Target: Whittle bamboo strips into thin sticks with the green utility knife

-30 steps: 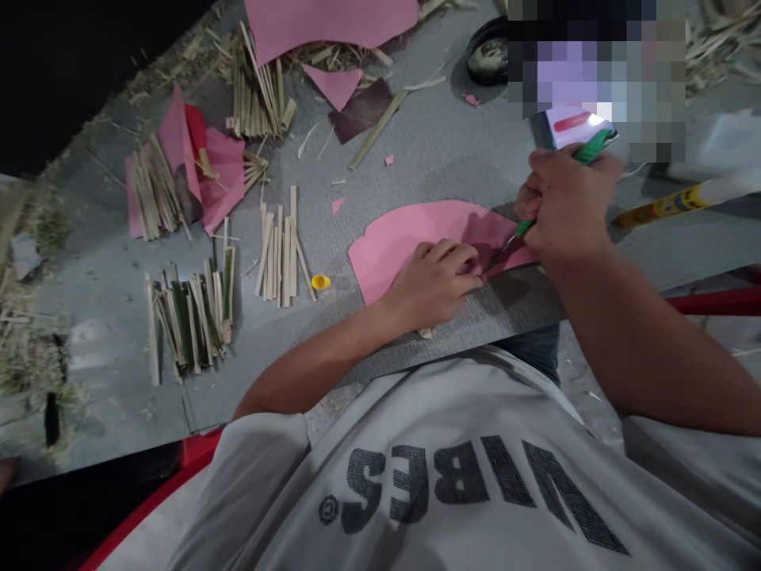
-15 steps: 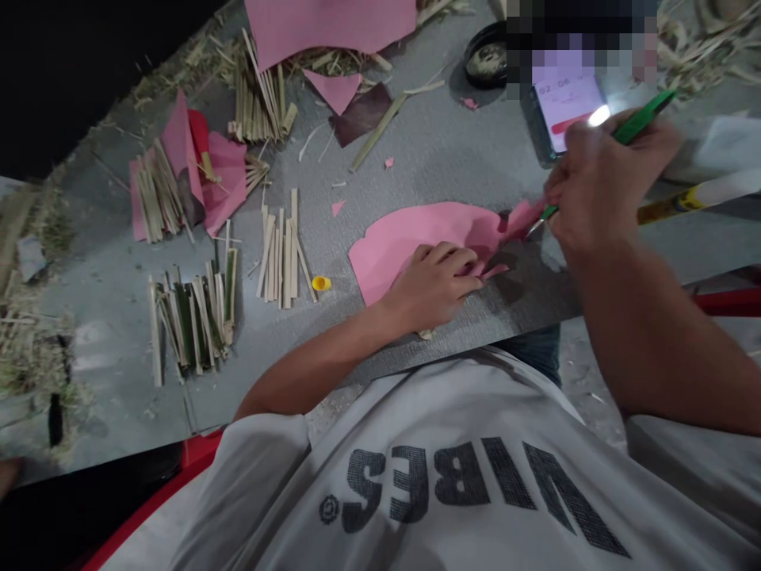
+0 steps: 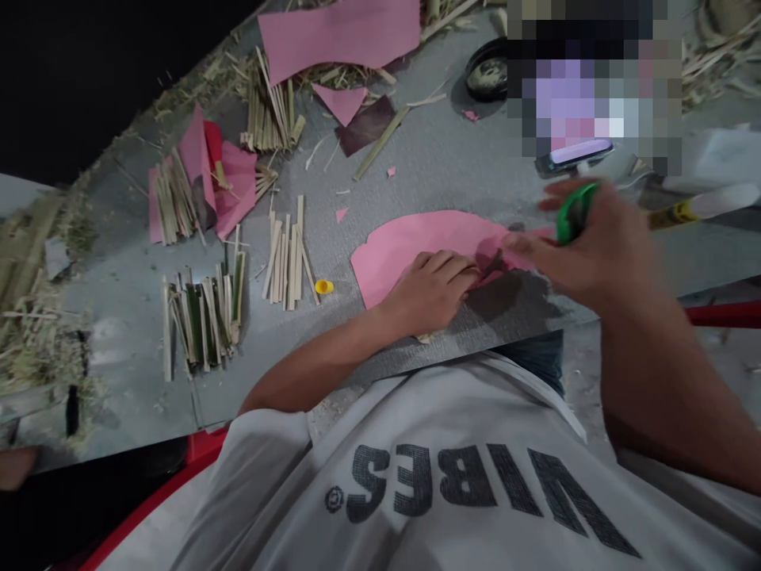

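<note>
On the table lies a curved sheet of pink paper (image 3: pixel 404 234), its right end torn into a narrow strip. My left hand (image 3: pixel 431 289) rests flat on the lower part of this sheet, fingers stretched out. At the right end, my right hand (image 3: pixel 612 246) is curled around a green-handled cutter (image 3: pixel 576 212), slightly blurred by motion. The thumb of that hand reaches to the paper near the strip. The cutter's blade is hard to make out.
Left of the paper are a yellow cap (image 3: pixel 323 286), light sticks (image 3: pixel 288 262) and greener sticks (image 3: pixel 205 317). Farther back lie a stick bundle (image 3: pixel 270 115), pink paper (image 3: pixel 345 36) and a black ring-shaped object (image 3: pixel 487 71). A phone (image 3: pixel 579 152) is partly blurred out beyond my right hand.
My right hand has turned, swinging the green cutter from pointing at the strip to upright in the fist, with the thumb now at the paper. My left hand stays on the sheet.
</note>
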The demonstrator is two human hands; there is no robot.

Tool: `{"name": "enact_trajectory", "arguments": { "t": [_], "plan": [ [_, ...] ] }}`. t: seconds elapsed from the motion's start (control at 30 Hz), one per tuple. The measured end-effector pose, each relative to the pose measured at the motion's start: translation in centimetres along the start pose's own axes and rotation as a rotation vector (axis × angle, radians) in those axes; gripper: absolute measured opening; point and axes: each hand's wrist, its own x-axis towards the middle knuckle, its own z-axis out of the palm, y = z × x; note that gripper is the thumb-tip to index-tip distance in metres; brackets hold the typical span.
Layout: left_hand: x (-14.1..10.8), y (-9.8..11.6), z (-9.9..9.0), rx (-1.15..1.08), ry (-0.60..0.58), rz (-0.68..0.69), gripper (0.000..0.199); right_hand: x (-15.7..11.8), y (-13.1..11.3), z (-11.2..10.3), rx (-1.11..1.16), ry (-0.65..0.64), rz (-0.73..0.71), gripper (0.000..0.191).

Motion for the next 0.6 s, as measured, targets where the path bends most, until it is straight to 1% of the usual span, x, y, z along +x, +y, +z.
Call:
{"name": "enact_trajectory", "arguments": {
  "t": [0.03,0.07,0.13,0.17,0.23,0.27,0.33,0.4,0.47,0.57,0.6],
  "plan": [
    [0.0,0.0,0.0,0.006,0.002,-0.003,0.044,-0.2,0.2,0.0,-0.032,-0.039,0.023,0.070],
    [0.0,0.1,0.0,0.010,0.003,-0.009,0.047,-0.2,0.4,0.2,-0.055,-0.068,0.050,0.062],
    [0.0,0.1,0.0,0.011,0.000,-0.024,0.051,0.0,0.8,0.6,-0.117,-0.095,0.107,0.032],
    [0.0,0.1,0.0,0.010,-0.007,-0.032,0.051,0.1,0.9,0.8,-0.159,-0.094,0.136,0.025],
    [0.0,0.1,0.1,0.006,-0.018,-0.046,0.052,0.3,1.1,0.8,-0.215,-0.080,0.194,0.036],
    [0.0,0.1,0.1,0.003,-0.023,-0.051,0.052,0.3,1.1,0.7,-0.224,-0.045,0.213,0.039],
    [-0.1,0.0,0.1,-0.004,-0.032,-0.052,0.051,0.1,1.2,0.3,-0.201,0.072,0.215,0.033],
    [-0.1,-0.1,0.0,-0.010,-0.043,-0.050,0.051,-0.3,1.3,0.0,-0.144,0.171,0.169,0.024],
    [-0.1,-0.2,-0.1,-0.018,-0.057,-0.053,0.051,-0.7,1.5,-0.1,-0.078,0.217,0.108,0.016],
    [0.0,-0.3,-0.4,-0.042,-0.081,-0.074,0.051,-0.7,2.0,0.3,0.022,0.282,0.057,0.016],
    [0.0,-0.3,-0.5,-0.052,-0.089,-0.084,0.051,-0.7,2.2,0.5,0.059,0.294,0.050,0.021]
  ]
}}
